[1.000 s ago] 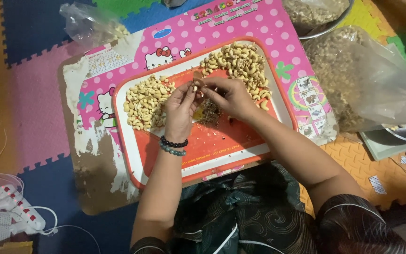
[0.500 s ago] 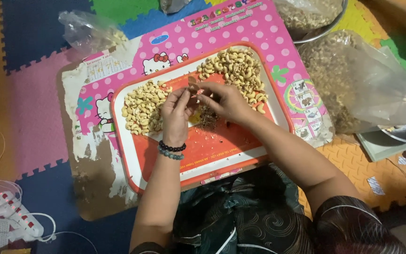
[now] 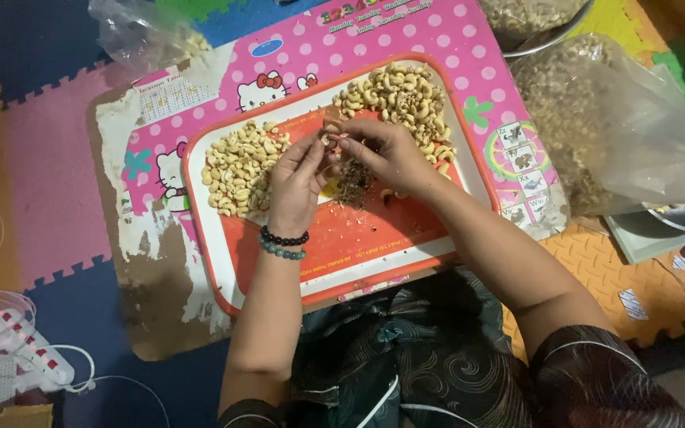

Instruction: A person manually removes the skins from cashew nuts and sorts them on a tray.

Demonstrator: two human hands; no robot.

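Here I have both hands over the tray [image 3: 223, 261], fingertips meeting on one cashew [image 3: 328, 139]: my left hand [image 3: 296, 178] in a pinching grip on it, my right hand [image 3: 386, 150] pinched at it from the other side. It sits above the husk pile [image 3: 352, 182], between the left nut heap [image 3: 238, 165] and the right heap [image 3: 398, 99].

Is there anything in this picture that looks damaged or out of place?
Yes. The pink board under the tray is damaged: its printed surface has peeled off along the left and lower edge, leaving bare brown patches. Small brown scraps lie scattered on the tray.
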